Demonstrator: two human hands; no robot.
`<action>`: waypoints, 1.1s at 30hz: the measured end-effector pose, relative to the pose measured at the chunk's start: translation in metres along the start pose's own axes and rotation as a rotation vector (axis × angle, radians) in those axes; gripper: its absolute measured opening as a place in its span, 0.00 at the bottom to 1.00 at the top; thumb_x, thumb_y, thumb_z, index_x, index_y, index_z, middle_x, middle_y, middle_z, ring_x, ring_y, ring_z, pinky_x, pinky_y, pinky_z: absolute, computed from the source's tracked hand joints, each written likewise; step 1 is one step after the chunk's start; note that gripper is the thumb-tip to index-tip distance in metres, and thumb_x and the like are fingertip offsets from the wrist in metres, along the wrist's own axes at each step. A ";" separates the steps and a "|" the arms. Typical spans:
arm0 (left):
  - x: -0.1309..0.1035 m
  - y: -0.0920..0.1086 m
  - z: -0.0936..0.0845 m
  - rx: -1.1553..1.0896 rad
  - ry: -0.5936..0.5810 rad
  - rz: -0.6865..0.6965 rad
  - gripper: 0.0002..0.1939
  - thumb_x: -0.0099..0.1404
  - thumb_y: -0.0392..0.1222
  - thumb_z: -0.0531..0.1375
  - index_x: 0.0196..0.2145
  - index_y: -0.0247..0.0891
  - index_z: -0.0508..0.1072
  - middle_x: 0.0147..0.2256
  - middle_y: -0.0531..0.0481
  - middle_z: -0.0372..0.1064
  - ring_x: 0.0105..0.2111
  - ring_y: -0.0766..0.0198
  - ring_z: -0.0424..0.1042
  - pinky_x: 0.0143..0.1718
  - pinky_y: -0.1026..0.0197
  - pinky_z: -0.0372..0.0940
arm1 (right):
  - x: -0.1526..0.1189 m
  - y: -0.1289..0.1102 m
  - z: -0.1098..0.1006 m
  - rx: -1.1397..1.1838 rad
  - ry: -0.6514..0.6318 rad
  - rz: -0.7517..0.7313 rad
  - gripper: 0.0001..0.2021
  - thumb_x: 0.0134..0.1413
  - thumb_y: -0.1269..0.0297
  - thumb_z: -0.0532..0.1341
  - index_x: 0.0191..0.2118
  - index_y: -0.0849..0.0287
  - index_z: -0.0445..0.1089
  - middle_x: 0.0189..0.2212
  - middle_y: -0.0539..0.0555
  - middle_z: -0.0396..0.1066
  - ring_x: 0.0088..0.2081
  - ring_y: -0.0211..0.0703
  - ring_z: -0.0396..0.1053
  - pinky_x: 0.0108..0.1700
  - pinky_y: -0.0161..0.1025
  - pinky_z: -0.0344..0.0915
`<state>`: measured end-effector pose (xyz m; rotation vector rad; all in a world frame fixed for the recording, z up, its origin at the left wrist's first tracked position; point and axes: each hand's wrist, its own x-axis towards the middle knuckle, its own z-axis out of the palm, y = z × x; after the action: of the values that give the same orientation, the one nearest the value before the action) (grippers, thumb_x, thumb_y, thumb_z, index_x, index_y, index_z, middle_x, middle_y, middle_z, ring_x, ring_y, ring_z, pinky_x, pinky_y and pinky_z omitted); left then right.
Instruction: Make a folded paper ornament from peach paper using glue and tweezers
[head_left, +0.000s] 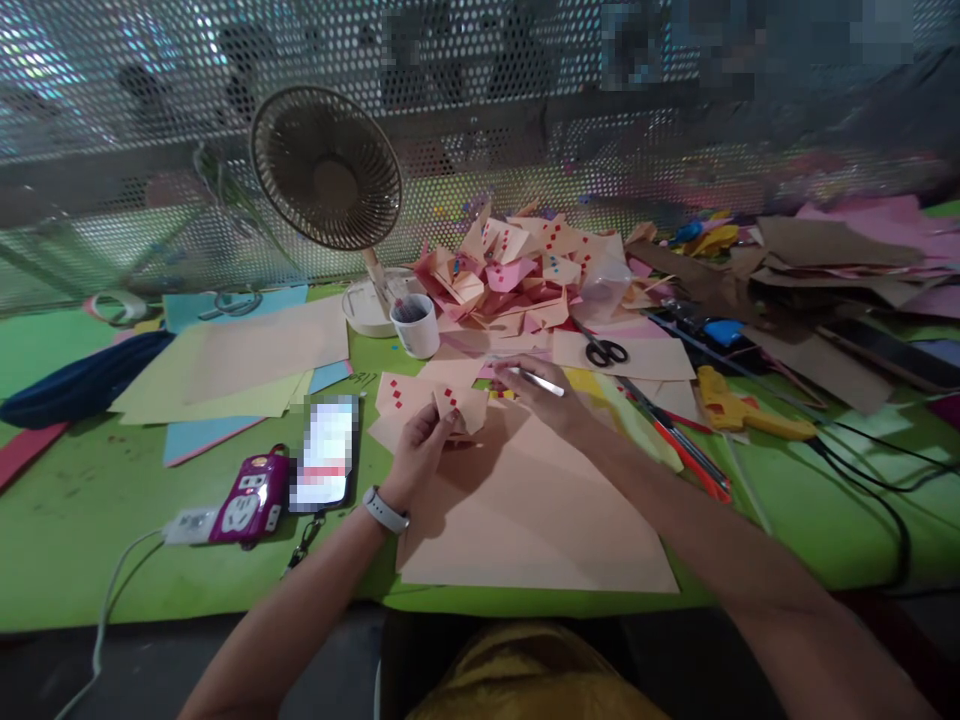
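My left hand pinches a folded peach paper piece marked with small red diamonds. Just left of it lies another peach piece with red diamonds, partly under my fingers. In my right hand is a slim silvery-white tool, gripped like a pen. Whether it is a pen or tweezers I cannot tell. Its tip points left, above small red and yellow bits on the paper. Beneath both hands a large peach sheet lies flat on the green table.
Behind my hands are a white cup, a desk fan and a heap of folded paper pieces. Black-handled scissors and a yellow glue gun lie right. A phone and purple power strip lie left.
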<state>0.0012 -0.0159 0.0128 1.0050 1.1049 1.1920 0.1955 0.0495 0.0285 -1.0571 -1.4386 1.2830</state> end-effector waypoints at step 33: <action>0.003 0.003 0.001 -0.348 0.108 -0.026 0.24 0.52 0.51 0.70 0.30 0.39 0.58 0.32 0.58 0.65 0.43 0.58 0.77 0.48 0.55 0.71 | -0.020 -0.008 0.018 0.100 -0.034 -0.027 0.15 0.46 0.55 0.69 0.37 0.59 0.76 0.31 0.53 0.77 0.32 0.40 0.74 0.35 0.36 0.69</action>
<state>0.0014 -0.0129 0.0159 0.6638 0.9478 1.3741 0.1818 0.0259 0.0336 -0.9512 -1.3944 1.3450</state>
